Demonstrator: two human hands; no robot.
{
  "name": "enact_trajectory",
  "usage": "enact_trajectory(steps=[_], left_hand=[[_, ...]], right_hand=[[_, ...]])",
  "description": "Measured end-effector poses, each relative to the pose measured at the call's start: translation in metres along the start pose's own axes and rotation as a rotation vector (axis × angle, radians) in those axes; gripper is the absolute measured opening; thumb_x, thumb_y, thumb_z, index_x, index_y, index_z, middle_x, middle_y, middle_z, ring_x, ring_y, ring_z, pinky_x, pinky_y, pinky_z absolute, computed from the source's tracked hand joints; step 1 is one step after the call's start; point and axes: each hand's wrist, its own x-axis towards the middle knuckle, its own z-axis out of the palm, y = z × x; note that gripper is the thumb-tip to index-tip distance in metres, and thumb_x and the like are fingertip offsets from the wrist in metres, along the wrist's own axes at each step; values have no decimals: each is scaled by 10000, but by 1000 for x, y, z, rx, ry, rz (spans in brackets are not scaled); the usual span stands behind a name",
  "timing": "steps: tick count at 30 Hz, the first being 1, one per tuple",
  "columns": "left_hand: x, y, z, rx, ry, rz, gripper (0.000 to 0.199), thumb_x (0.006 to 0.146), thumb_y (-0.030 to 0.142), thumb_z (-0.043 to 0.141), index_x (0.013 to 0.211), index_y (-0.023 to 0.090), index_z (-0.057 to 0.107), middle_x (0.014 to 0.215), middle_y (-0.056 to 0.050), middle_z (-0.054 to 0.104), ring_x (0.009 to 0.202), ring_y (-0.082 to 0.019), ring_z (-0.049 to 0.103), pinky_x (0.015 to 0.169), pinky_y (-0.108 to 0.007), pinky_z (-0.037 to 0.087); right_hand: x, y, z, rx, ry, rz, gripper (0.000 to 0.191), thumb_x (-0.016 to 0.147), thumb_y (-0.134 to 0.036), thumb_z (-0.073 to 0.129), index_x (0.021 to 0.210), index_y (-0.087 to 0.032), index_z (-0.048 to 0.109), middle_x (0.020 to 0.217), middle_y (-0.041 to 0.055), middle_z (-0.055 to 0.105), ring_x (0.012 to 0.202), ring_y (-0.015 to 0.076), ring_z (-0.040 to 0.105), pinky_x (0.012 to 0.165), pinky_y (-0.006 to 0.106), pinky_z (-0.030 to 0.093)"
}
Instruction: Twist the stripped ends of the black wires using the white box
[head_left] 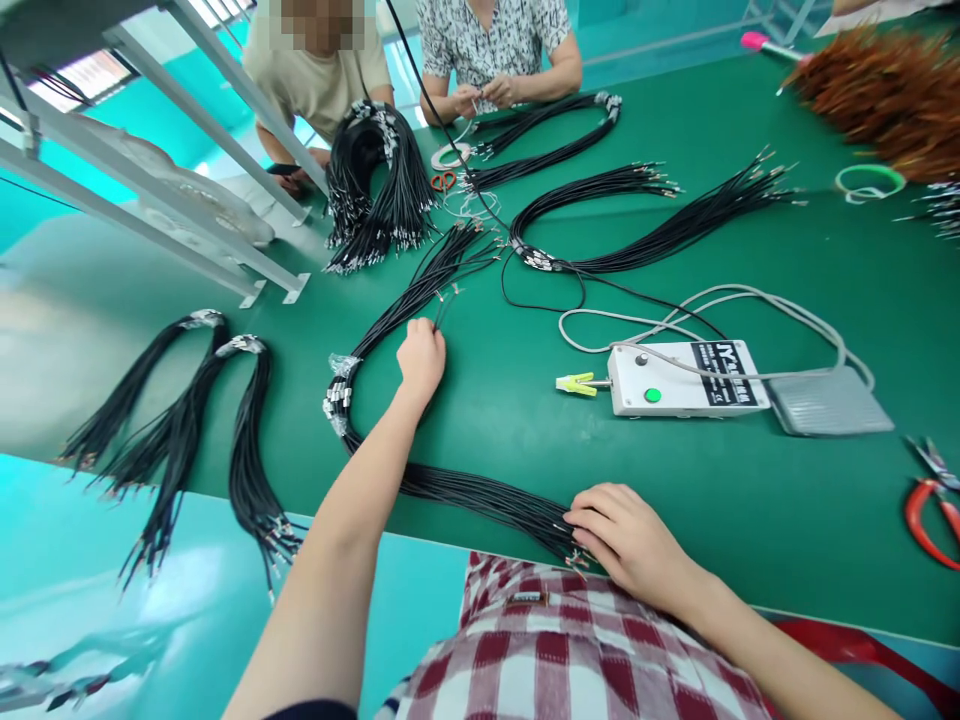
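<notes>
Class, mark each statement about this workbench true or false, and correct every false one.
1. The right hand touches one end of a curved bundle of thin black cables. True.
2. The white rectangular box has a round red button on it. False: it is a round green button.
3. A ridged grey pedal lies to the right of the box in the picture. True.
4. The left hand grips a yellow plastic clip. False: it holds thin black cable.
5. A red-handled metal hand tool lies apart from both hands. True.
</notes>
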Motion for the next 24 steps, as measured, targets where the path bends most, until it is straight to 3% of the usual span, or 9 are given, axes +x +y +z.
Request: enact_trajectory(steps=[5,8,10,11,14,16,19,21,24], left_hand=[[22,-12,-2,-82,74,-38,235,932,128,599,830,205,401,788,8,483,763,-149,479,752,-262,367],[0,1,-10,-112,64,31,230,917,256,666,972,171,460,977,-54,528,900,-189,507,838,-306,398],[-34,20,-19,-131,-4,143,199,928,288,643,1022,168,515,1062,-88,547,990,-223,520,902,-344,406],[-56,32,-24,-150,-74,230,111,940,269,613,972,184,549,1013,-75,574,985,-224,535,909,-347,414],[-126,66,-36,-251,-695,735,98,974,224,515,946,210,607,954,-68,633,948,-215,583,872,-345,457],[-160,83,-42,-131,-903,855,87,950,195,530,984,199,609,1011,-87,638,948,-228,582,838,-356,465],[-174,93,-46,-73,-1005,790,64,922,147,529,915,186,579,955,-83,626,905,-229,562,809,-360,464],[-167,94,-49,-240,-1043,655,80,927,151,517,872,196,556,891,-54,615,849,-200,558,790,-332,469],[-155,95,-55,-527,-980,396,61,949,204,504,907,209,548,859,-24,607,785,-160,565,735,-284,478]], right_hand=[[0,-1,-1,51,9,33,177,989,-183,517,1088,-223,657,1062,84,715,949,227,651,796,404,529],[-1,2,-3,159,162,119,187,984,-189,541,1123,-243,653,1113,85,706,1008,224,661,862,410,550],[-3,6,-5,236,296,216,181,982,-192,547,1110,-253,660,1108,80,704,1037,226,665,895,411,557],[-4,7,-5,270,346,266,171,983,-196,546,1090,-256,666,1090,76,706,1035,226,669,899,409,560],[-4,11,-6,339,404,380,151,991,-223,540,1045,-257,677,1044,71,712,999,226,677,895,408,563],[-4,11,-5,359,402,407,144,993,-245,543,1034,-255,680,1030,70,714,982,227,678,893,411,563],[-2,9,-4,384,391,411,140,993,-267,550,1019,-253,687,1019,69,716,969,225,679,886,406,563],[-2,9,-5,406,397,428,141,991,-286,559,1002,-252,695,1010,67,719,961,223,679,884,403,562],[1,12,-7,475,416,486,159,984,-337,575,985,-249,708,996,63,722,926,214,688,852,382,571]])
